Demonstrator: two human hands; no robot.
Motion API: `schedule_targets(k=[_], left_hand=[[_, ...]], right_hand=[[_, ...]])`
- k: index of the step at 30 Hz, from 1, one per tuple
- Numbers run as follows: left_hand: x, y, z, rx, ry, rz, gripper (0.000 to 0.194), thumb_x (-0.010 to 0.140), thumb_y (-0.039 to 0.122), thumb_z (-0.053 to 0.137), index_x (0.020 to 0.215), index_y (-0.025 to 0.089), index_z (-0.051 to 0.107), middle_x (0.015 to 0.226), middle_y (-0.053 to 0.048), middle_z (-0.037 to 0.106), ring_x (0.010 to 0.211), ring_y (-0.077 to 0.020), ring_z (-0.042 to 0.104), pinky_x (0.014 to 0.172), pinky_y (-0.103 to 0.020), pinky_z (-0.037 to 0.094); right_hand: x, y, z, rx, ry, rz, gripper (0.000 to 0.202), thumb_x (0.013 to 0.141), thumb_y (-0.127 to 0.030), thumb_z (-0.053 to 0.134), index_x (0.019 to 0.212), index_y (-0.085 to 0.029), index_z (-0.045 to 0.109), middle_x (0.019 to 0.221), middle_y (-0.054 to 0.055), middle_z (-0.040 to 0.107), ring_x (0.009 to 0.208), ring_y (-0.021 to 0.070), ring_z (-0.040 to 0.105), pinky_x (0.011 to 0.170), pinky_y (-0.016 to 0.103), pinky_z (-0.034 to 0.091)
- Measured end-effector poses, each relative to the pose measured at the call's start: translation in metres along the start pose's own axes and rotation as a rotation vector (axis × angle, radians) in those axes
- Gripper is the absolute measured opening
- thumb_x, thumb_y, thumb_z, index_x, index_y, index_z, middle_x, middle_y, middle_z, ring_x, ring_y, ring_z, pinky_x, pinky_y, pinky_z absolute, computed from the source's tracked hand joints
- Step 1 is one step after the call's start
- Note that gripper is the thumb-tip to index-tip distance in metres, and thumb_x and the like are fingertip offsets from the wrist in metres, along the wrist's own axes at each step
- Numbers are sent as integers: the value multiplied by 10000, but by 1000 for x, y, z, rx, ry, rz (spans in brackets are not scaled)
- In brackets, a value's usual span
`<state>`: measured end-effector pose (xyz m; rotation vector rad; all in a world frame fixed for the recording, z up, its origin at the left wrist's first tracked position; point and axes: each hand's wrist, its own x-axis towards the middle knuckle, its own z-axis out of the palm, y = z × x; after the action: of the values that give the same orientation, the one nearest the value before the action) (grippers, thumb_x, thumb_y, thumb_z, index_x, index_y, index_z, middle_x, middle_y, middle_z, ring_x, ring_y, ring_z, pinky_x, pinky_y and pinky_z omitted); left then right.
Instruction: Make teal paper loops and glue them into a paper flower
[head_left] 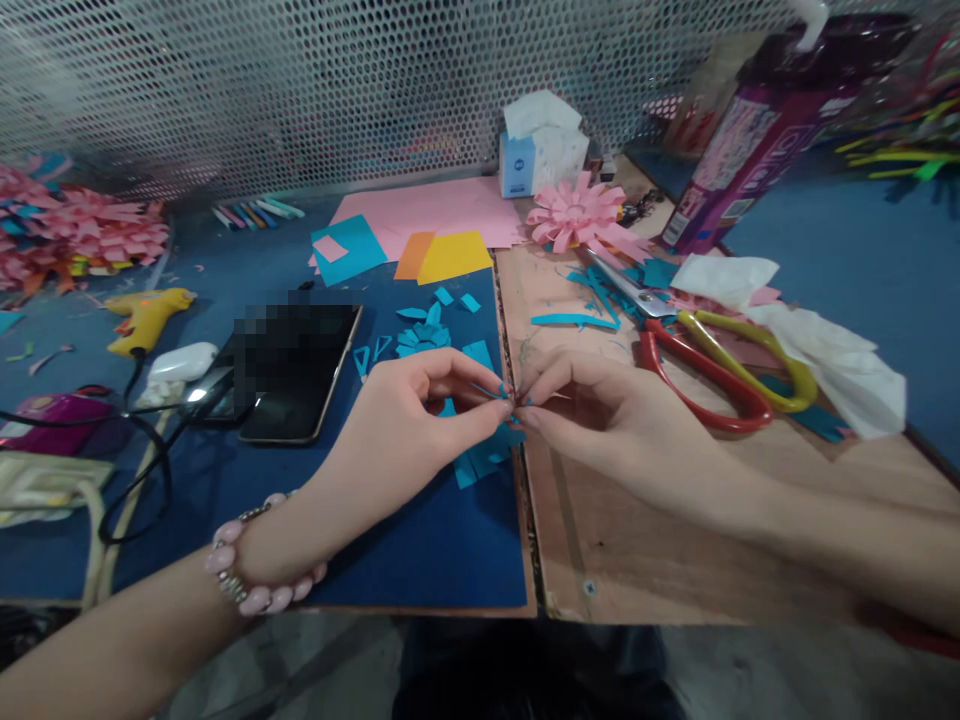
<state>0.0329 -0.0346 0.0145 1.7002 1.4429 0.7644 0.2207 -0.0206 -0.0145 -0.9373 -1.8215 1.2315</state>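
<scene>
My left hand (pixel 431 410) and my right hand (pixel 600 405) meet above the seam between the blue mat and the bare wood. Both are closed in a pinch on one small piece of blue paper (pixel 514 397), mostly covered by the fingertips. Just behind my left hand sits a blue paper flower (pixel 424 336), with small cut blue squares (pixel 470 302) beside it. Under the hands lie more blue paper pieces (pixel 474 470). Right of my right hand rest scissors with red and yellow handles (pixel 705 385), their blades pointing away.
At left are a yellow glue gun (pixel 146 315), a phone (pixel 307 370), a white earbud case (pixel 182 363) and cables. Pink paper sheets (pixel 435 210), a tissue box (pixel 541 150) and a pink paper flower (pixel 577 213) lie behind. A tall purple bottle (pixel 757 140) stands at right.
</scene>
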Motion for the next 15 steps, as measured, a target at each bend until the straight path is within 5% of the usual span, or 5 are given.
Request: schedule_targets(k=[15], left_hand=[[1, -3, -1, -54, -31, -26, 141, 768, 298, 683, 849, 183, 678, 791, -8, 716, 750, -150, 658, 684, -252, 460]], right_hand=[[0, 0, 1, 42, -4, 47, 90, 822, -251, 615, 788, -179, 573, 880, 44, 603, 862, 174, 600, 760, 327, 508]])
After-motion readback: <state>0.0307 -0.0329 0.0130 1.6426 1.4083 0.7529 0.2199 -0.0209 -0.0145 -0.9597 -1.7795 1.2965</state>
